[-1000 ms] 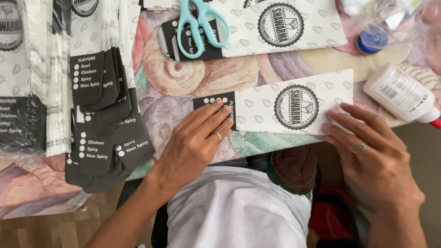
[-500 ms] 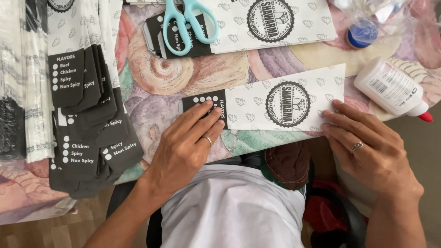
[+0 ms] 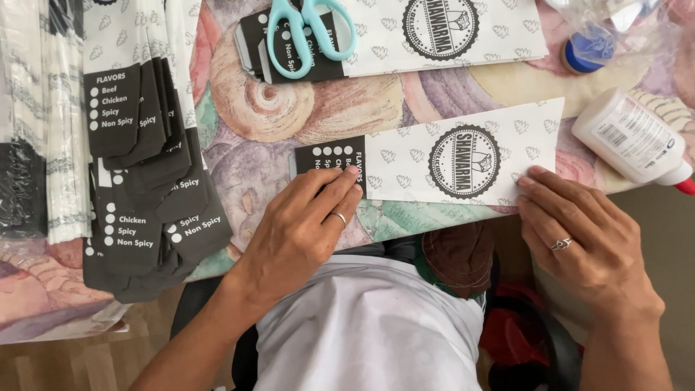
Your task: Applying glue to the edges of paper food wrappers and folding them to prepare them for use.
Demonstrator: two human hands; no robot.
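Observation:
A long white paper sleeve (image 3: 441, 159) with a round black emblem and a black end panel lies flat on the patterned tablecloth (image 3: 282, 108). My left hand (image 3: 304, 224) presses its fingertips on the black end of the sleeve. My right hand (image 3: 579, 239) lies flat with its fingertips on the sleeve's lower right corner at the table's edge. Both hands wear a ring. Neither hand grips anything.
Light blue scissors (image 3: 308, 32) rest on a second stack of sleeves (image 3: 463, 32) at the top. A fanned pile of finished sleeves (image 3: 137, 166) covers the left. A white glue bottle (image 3: 633, 141) lies at the right, a blue cap (image 3: 588, 52) above it.
The view has shifted slightly. My left hand has slid a little along the sleeve's black end; my right hand stays at the right corner.

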